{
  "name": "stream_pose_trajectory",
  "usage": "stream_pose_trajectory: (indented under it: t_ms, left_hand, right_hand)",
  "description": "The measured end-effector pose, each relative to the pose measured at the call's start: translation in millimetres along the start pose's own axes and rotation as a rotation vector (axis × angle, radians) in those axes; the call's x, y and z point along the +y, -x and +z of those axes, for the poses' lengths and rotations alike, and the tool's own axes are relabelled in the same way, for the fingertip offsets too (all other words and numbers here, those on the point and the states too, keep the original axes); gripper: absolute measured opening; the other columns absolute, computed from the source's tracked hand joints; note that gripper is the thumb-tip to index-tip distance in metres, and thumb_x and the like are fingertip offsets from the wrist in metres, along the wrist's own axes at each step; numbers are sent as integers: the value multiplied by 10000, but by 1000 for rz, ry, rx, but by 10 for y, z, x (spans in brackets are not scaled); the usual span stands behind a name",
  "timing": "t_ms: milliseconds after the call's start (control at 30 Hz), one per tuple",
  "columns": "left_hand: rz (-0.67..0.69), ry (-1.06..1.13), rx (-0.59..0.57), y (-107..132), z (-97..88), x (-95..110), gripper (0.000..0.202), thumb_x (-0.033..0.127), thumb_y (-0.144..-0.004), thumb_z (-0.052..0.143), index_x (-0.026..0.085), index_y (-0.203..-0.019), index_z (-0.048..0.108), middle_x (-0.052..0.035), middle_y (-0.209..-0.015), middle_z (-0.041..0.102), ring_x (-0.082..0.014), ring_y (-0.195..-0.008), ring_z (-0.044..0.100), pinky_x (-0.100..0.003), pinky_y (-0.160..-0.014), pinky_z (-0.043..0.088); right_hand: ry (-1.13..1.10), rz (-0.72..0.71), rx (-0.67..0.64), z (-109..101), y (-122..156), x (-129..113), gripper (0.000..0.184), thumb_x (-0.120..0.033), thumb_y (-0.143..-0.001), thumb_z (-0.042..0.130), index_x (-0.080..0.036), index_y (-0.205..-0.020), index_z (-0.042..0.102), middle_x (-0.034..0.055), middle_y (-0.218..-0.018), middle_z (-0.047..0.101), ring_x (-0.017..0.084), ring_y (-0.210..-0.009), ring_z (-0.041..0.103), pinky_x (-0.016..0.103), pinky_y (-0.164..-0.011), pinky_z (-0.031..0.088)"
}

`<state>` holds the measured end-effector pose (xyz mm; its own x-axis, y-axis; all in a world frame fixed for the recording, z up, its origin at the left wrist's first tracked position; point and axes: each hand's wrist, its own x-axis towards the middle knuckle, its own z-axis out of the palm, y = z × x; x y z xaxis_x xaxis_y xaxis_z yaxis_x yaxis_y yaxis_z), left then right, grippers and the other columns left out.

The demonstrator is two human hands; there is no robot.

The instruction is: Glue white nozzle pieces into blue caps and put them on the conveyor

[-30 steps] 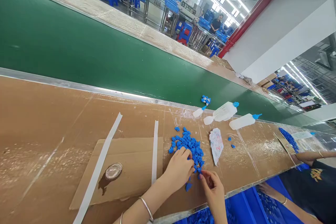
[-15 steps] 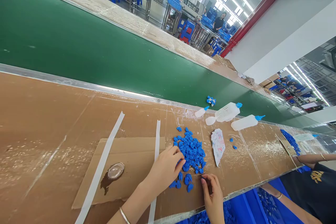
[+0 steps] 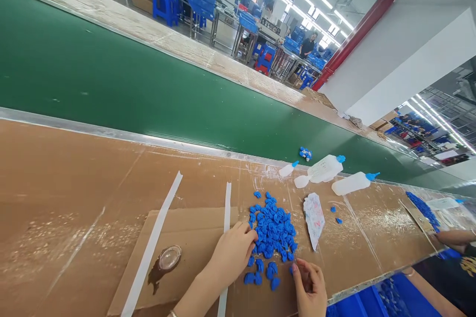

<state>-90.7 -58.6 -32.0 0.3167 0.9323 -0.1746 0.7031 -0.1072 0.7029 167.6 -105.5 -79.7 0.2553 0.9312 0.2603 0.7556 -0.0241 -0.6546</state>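
A heap of small blue plastic parts [image 3: 273, 228] lies on the brown, tape-covered bench [image 3: 74, 183]. My left hand [image 3: 233, 251] rests at the heap's left edge, its fingers curled and touching the parts; a few loose blue parts [image 3: 260, 275] lie just below it. My right hand [image 3: 310, 287] sits at the bench's near edge to the right of those loose parts, its fingers pinched together on something too small to name. A crumpled white rag [image 3: 314, 212] lies right of the heap.
Three white squeeze bottles with blue caps [image 3: 327, 168] lie near the green conveyor belt [image 3: 130, 84]. A small round dish [image 3: 169, 258] sits on a cardboard sheet [image 3: 189, 242]. Another person's arms [image 3: 451, 238] work at the right, over blue bins [image 3: 372, 302].
My left hand has drawn back to the left from the heap's lower right, pulling a few blue parts toward me. My right hand has barely shifted. The view has tilted slightly.
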Motion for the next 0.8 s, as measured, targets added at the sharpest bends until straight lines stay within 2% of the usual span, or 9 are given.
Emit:
stream_pose_trajectory:
  t_ms: [100,267,400,533,700,800]
  left_hand:
    - [22,-9,-21,-6,3,5,179,105,-861,592,220,-930,711,-61,-1024,696,-245,-1027,630,-346,-843,510]
    - [55,6,-31,3,2,-29,104,176,-852,635,220,-800,714,-44,-906,705,-236,-956,648,-326,-807,510]
    - [58,17,31,-12,28,-41,169,145,-896,544,217,-902,696,-48,-940,692,-216,-936,638,-310,-779,508]
    - [108,3,92,-52,85,33,247,97,-896,501,229,-1013,674,-61,-1015,660,-229,-977,600,-341,-821,498]
    - [216,-43,87,-151,131,146,312,41,-869,500,244,-996,700,-61,-1017,639,-232,-968,581,-349,-835,492]
    - [241,-69,74,-205,153,169,273,54,-848,543,236,-948,720,-72,-1009,634,-247,-978,572,-363,-838,491]
  right_hand:
    - [26,-28,-40,59,-52,-71,367,-581,-732,685,-254,-872,777,58,-841,631,246,-835,636,353,-752,512]
    - [73,-66,-83,103,-95,-165,378,-617,-734,666,-274,-845,782,56,-837,615,253,-839,621,372,-771,504]
    - [89,-92,-95,112,-77,-182,389,-624,-749,652,-282,-884,778,55,-875,616,250,-872,614,366,-787,498]
    - [86,-102,-81,150,-62,-172,439,-666,-788,580,-277,-856,774,62,-853,610,256,-873,607,379,-791,493]
    - [69,-102,-67,148,-35,-167,454,-639,-859,503,-268,-836,763,83,-856,617,262,-872,601,393,-793,487]
    - [64,-99,-56,126,-21,-166,475,-664,-840,512,-259,-767,750,84,-837,611,265,-860,597,391,-773,489]
